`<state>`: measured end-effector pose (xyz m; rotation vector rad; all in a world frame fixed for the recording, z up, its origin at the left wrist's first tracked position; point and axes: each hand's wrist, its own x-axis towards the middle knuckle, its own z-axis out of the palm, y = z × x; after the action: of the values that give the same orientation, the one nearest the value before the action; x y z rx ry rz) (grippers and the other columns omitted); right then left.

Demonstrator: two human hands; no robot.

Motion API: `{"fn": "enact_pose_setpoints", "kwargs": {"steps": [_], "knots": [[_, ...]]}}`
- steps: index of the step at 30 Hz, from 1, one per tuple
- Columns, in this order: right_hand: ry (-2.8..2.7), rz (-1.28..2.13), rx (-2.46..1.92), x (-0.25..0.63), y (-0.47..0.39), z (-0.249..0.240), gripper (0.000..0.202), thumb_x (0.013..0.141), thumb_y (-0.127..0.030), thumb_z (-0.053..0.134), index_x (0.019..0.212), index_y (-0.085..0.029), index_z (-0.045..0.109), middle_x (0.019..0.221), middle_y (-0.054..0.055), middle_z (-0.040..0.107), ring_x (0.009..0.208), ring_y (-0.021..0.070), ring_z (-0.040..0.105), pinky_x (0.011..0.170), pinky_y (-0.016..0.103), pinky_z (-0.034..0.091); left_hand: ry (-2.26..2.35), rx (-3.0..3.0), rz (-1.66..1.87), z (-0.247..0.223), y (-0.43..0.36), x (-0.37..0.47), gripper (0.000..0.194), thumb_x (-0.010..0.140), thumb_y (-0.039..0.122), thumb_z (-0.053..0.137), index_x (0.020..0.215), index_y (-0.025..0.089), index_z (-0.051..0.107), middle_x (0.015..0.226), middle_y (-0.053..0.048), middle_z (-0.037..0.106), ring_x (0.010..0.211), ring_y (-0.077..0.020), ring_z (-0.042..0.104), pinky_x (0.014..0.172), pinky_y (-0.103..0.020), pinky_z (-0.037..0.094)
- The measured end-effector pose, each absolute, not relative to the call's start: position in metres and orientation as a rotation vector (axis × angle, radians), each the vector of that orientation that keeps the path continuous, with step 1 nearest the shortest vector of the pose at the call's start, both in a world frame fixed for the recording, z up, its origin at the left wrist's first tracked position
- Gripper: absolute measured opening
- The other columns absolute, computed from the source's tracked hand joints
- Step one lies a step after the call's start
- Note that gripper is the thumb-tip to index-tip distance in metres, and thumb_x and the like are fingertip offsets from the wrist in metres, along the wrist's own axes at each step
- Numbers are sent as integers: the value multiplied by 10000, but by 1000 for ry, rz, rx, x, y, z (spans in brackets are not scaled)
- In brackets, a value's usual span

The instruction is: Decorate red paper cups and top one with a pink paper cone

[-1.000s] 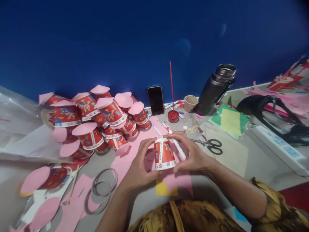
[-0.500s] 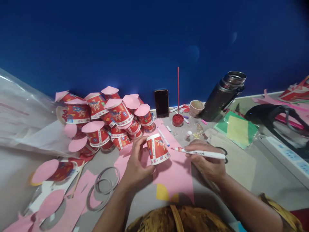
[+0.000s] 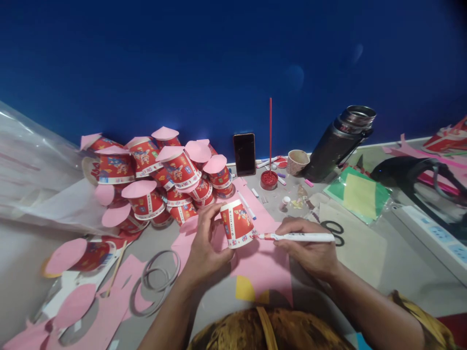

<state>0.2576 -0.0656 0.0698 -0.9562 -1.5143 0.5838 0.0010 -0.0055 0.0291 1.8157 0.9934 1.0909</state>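
Above paper (image 3: 268, 260), tilted cup (image 3: 238, 221), handheld; marker (image 3: 310, 237) at rim (image 3: 245, 239)

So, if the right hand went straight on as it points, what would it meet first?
Likely the red cup in the left hand: the marker in the right hand points at the cup's rim, though contact is unclear.

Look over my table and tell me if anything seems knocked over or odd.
One red paper cup lies on its side at the lower left, apart from the stacked cups. The dark thermos at the back right stands without a lid, its mouth open; its slant may be lens distortion. I see no spill.
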Motion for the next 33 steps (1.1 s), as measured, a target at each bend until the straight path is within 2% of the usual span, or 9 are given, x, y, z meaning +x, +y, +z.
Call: {"fn": "enact_pose_setpoints", "kwargs": {"steps": [15,23,29,33], "knots": [[-1531,647,-985,258,-65,67,27,886,-181,780,895,-205,774,745,8,785,601,122,711,565,176,533,986,1817,1090,30,-6,2,901,724,139,803,1524,340,441,1599,-114,403,1501,-379,433,1231,-566,409],[-1496,631,-1045,260,-66,69,10,871,-198,773,863,-192,773,730,37,791,587,157,713,550,221,553,1000,1825,1086,31,-7,3,878,735,143,796,1518,335,449,1600,-115,411,1498,-364,439,1237,-560,402],[-1474,697,-1055,259,-67,68,59,876,-248,782,852,-194,775,716,40,781,567,160,691,524,233,541,989,1847,1082,31,-6,4,865,738,152,791,1515,332,456,1574,-121,430,1487,-364,448,1217,-558,427],[-1492,705,-1020,257,-67,68,28,875,-220,780,862,-195,775,728,35,782,578,153,691,534,224,536,991,1855,1069,33,-7,5,863,742,144,775,1520,331,449,1583,-115,422,1495,-359,440,1222,-549,423]]}}
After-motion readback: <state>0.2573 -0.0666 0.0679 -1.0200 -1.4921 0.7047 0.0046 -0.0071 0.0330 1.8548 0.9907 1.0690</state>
